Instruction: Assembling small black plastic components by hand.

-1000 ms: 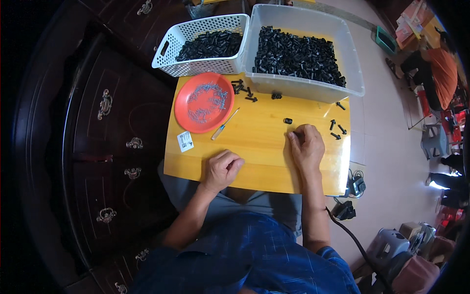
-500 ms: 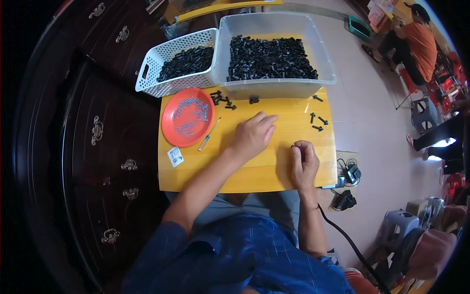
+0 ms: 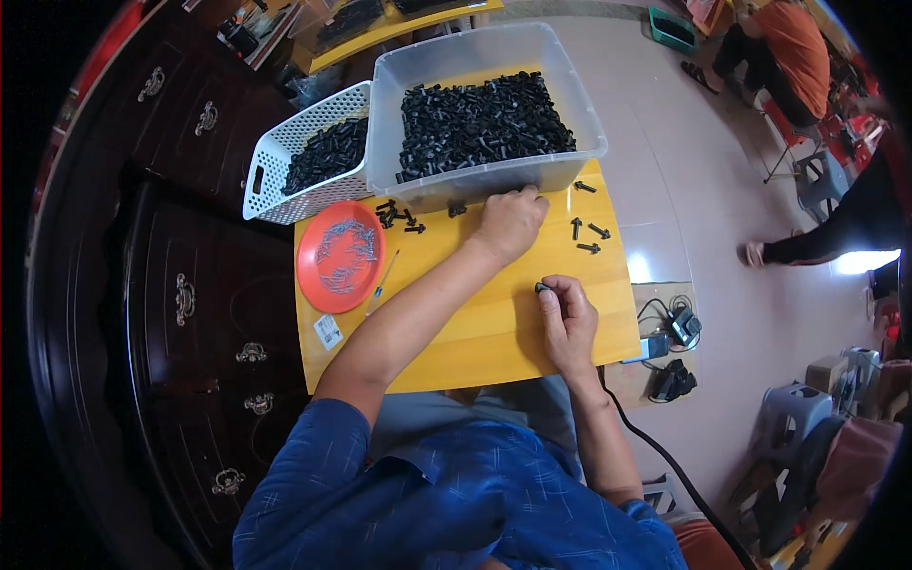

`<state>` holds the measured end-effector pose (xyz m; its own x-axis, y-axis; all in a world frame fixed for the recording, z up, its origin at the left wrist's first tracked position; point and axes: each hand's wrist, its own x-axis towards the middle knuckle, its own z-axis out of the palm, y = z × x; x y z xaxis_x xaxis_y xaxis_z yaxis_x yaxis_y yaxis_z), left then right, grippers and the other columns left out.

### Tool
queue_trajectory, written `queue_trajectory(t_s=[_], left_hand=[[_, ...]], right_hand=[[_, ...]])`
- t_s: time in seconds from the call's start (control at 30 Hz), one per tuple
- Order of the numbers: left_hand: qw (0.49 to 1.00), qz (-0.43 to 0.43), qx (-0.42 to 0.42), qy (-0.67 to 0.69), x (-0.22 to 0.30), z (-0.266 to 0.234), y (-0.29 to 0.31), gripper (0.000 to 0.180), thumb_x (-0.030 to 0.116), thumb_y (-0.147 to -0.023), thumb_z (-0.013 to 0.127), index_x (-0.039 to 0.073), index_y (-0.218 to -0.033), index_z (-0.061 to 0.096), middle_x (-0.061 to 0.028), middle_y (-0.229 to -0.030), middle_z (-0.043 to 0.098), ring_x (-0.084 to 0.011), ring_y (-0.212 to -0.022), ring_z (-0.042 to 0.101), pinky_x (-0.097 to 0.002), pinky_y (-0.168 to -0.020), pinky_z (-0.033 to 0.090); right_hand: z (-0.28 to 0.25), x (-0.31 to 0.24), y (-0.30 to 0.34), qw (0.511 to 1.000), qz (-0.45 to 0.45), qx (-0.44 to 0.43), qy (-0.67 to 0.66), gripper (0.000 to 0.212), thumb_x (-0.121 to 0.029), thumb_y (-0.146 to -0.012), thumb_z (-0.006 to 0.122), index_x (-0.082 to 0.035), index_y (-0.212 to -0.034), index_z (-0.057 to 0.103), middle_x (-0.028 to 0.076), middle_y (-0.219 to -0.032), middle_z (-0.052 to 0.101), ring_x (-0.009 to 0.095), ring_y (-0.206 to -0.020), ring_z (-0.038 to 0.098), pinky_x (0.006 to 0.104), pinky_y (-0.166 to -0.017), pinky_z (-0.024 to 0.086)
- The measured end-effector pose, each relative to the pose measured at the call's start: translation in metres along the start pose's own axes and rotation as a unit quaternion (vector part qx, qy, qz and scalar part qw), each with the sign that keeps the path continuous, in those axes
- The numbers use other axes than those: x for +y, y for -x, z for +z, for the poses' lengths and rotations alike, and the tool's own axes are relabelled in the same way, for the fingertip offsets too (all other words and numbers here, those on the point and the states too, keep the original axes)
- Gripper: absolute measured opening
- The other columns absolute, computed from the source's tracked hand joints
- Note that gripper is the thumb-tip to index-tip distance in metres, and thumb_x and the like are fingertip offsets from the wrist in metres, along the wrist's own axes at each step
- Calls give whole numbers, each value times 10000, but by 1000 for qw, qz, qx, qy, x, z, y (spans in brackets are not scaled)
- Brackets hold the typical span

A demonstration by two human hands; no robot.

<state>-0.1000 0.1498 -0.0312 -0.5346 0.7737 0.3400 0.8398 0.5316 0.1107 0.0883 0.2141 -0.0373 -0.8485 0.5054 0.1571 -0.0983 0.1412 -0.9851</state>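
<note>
My left hand point(image 3: 510, 226) reaches across the yellow table to the front wall of the clear plastic bin point(image 3: 494, 180). Its fingers are curled together at the tips, and whatever they may hold is hidden. Nearer me, my right hand point(image 3: 573, 328) pinches a small black plastic piece point(image 3: 542, 287) between thumb and forefinger, just above the tabletop. The bin holds a heap of black plastic parts point(image 3: 484, 123). Several black arrow-shaped pieces point(image 3: 589, 248) lie to the right of my left hand, and others point(image 3: 389, 215) lie by the red plate.
A red plate point(image 3: 311, 285) of small metal screws sits at left, beside a screwdriver point(image 3: 384, 283) and a white label point(image 3: 328, 332). A white perforated basket point(image 3: 318, 195) holds more black parts. Cables and adapters point(image 3: 682, 328) lie right of the table. Another person point(image 3: 793, 57) sits far right.
My left hand has moved forward to the bin's front wall. My right hand stays near the table's front with the black piece. The whole view has shifted slightly.
</note>
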Motion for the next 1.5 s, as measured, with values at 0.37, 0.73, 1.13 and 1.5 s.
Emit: queue_trajectory(t_s=[0.37,0.73,1.13,1.5], left_hand=[[972,-82,64,208,34,-48,54,72,90,-868,563,24,-895,559,-146,-814,630,-344,-751,653,-461,-639,511],[724,-268,87,630,54,-94,143,47,45,-917,620,9,-944,634,18,-816,631,-33,-676,569,-198,-595,486],[718,-233,68,652,68,-127,169,71,51,-917,626,11,-967,654,3,-812,650,-37,-652,550,-190,-591,469],[705,-201,52,678,59,-127,184,72,51,-904,648,40,-961,605,-2,-813,649,-51,-683,595,-193,-612,474]], right_hand=[[-1,-1,0,1000,-15,7,19,121,-66,-937,592,15,-1025,609,66,-842,659,114,-750,608,256,-706,501],[5,-17,17,985,8,-65,-157,146,-82,-962,577,-1,-1084,574,52,-922,652,112,-859,622,249,-777,504],[15,-53,43,937,32,-195,-290,143,-95,-978,564,-9,-1093,563,50,-926,635,112,-847,618,251,-767,514],[23,-43,37,914,74,-286,-277,137,-124,-971,582,-17,-1056,582,35,-886,631,105,-804,588,251,-761,485]])
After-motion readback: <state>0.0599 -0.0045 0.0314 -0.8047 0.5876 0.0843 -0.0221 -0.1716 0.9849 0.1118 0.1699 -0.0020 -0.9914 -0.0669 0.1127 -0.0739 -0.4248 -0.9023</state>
